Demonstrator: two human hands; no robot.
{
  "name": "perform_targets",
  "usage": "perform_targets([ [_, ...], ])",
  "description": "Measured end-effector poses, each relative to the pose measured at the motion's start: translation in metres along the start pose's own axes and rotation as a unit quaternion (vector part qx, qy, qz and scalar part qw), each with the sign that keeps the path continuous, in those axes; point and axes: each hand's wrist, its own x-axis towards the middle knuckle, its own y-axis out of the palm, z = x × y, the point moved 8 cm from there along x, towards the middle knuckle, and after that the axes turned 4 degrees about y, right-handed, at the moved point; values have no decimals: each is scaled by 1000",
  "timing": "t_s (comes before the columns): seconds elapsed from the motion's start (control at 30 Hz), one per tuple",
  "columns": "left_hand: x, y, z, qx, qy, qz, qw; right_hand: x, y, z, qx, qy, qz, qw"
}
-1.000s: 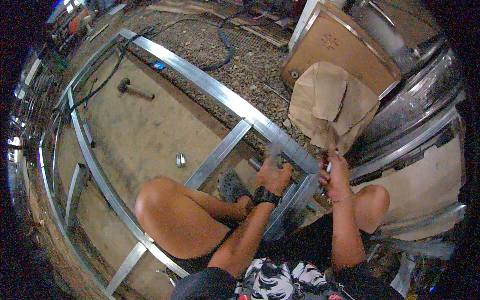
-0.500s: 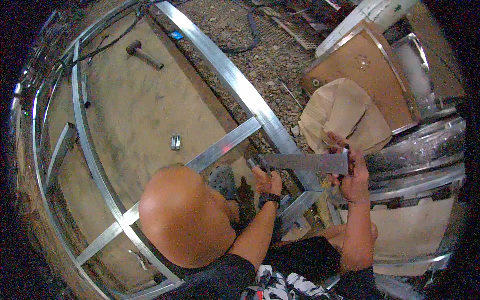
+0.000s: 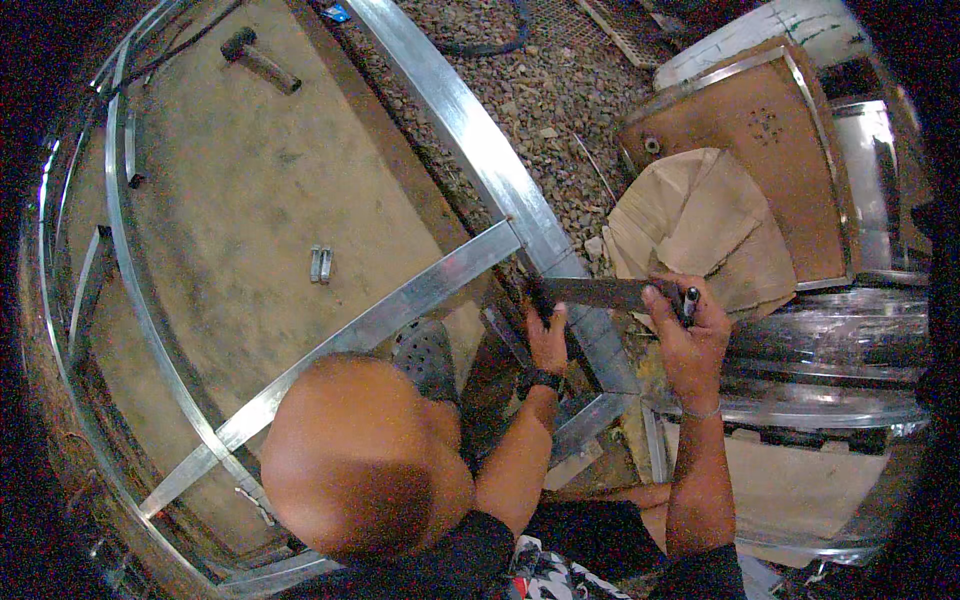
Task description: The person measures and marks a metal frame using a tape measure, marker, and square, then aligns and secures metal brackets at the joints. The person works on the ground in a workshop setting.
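Note:
A flat, dark metal strip [image 3: 600, 293] lies across the long silvery metal bar [image 3: 470, 130] near a joint of the frame. My left hand [image 3: 547, 345], with a black band at the wrist, grips the strip's left end; some of its fingers are hidden. My right hand [image 3: 692, 335] is closed around a dark marker [image 3: 690, 304] standing up between its fingers, with the thumb at the strip's right end. Left of my left hand, a narrow grey metal piece [image 3: 507, 338] slants downward. A crossbar [image 3: 400, 285] joins the long bar just beyond the strip.
My bent knee [image 3: 350, 460] and grey clog [image 3: 425, 355] are left of my hands. A hammer [image 3: 262, 62] and two small metal pieces [image 3: 320, 264] lie on the board [image 3: 250, 190]. Folded cardboard [image 3: 700, 220] rests beside a brown panel [image 3: 750, 130] at right, near gravel [image 3: 530, 130].
My right hand has shifted slightly left along the strip, its thumb now at the strip's end. My left hand has turned more upright. The whole view has moved a little.

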Motion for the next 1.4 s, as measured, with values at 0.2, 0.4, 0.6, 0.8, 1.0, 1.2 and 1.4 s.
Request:
perform_targets([
  [0.2, 1, -1, -45, 62, -36, 25, 997, 5, 6, 22, -20, -9, -13, 1000],
  [0.4, -1, -7, -33, 43, -81, 16, 996, -1, 1, 15, -19, -9, -42, 999],
  [0.6, -2, -4, -32, -28, -78, 31, 996, -4, 1, 18, -28, -5, -33, 999],
  [0.8, -6, -3, -38, -32, -107, 20, 994, -4, 1, 18, -22, -2, -35, 999],
  [1.0, -3, -5, -30, -23, -97, 3, 995, -4, 2, 17, -23, -2, -39, 999],
  [1.2, 0, -4, -27, -68, -108, 17, 992, -2, 3, 18, -33, -17, -38, 999],
  [1.4, 2, -5, -32, -68, -101, 15, 992, -3, 5, 22, -1, 0, -31, 1000],
])
